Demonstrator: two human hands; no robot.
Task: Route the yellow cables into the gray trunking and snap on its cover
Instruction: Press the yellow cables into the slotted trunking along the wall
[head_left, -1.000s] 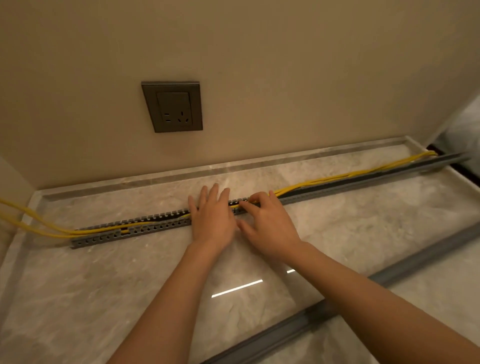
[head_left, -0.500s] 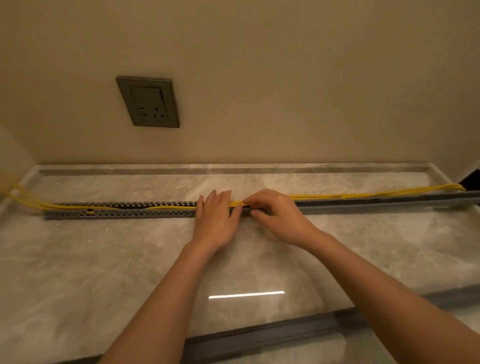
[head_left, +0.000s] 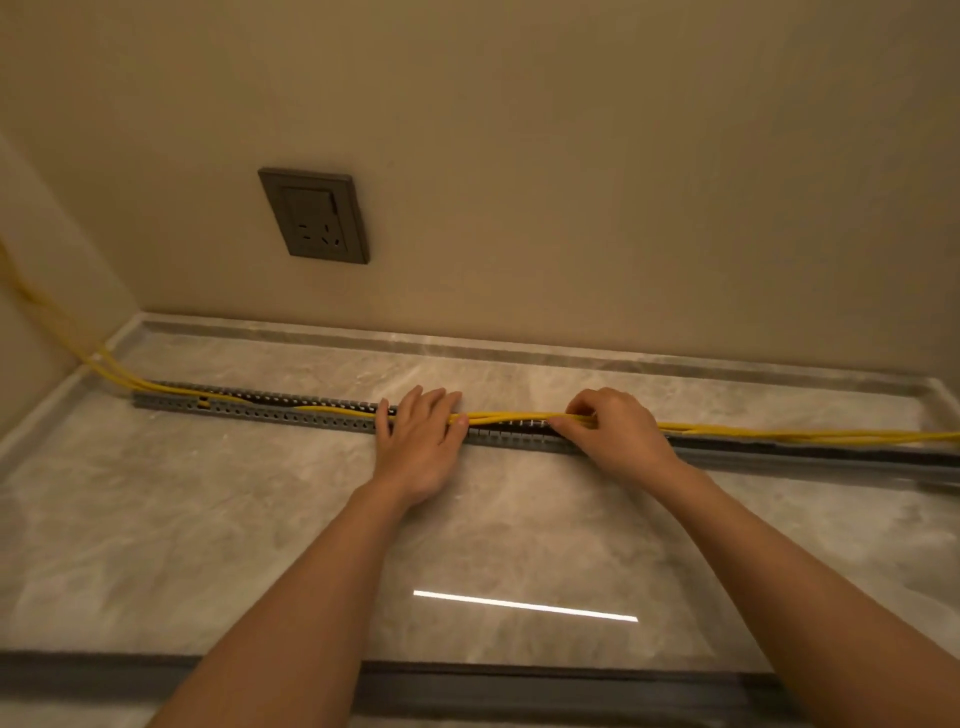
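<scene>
A pale, veined stone surface (head_left: 208, 545) with a low raised rim (head_left: 519, 353) along the back wall carries a slotted gray trunking (head_left: 249, 410), which lies flat on it and runs from near the left corner out past the right edge. The yellow cables (head_left: 779, 432) run along the trunking and leave its left end across the corner of the stone. A gray cover strip (head_left: 467, 686) lies along the near edge, well apart from the trunking, with a bright line of reflected light (head_left: 524, 605) between them.
</scene>
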